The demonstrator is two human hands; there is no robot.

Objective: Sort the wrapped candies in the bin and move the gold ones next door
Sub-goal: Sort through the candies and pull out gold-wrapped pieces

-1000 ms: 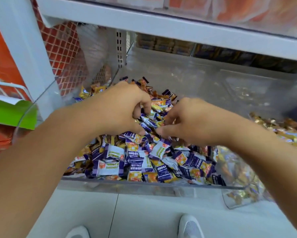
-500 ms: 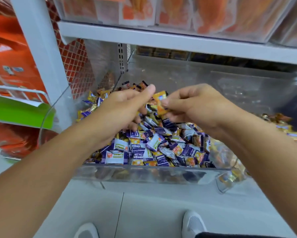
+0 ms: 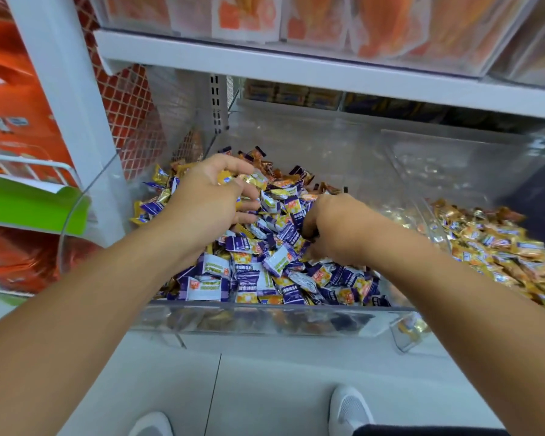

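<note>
A clear plastic bin [image 3: 264,320] on the lower shelf holds a heap of purple-and-white wrapped candies [image 3: 208,286] mixed with gold ones. My left hand [image 3: 211,199] hovers over the back left of the heap, its fingers curled around gold candies [image 3: 224,178] in the palm. My right hand [image 3: 334,228] is knuckles-up in the middle of the heap. Its curled fingertips are buried among the purple wrappers, so what they hold is hidden. The neighbouring bin on the right holds a pile of gold candies [image 3: 491,243].
A clear divider wall [image 3: 422,171] separates the two bins. A white shelf board [image 3: 296,70] hangs low above them, with orange packets on top. A white upright post [image 3: 66,99] and a green tray [image 3: 28,202] stand at the left. My white shoes [image 3: 348,410] show on the floor below.
My right hand passed a gold candy to my left hand, then dropped back into the heap. My left hand now keeps the gold candies and has shifted slightly left.
</note>
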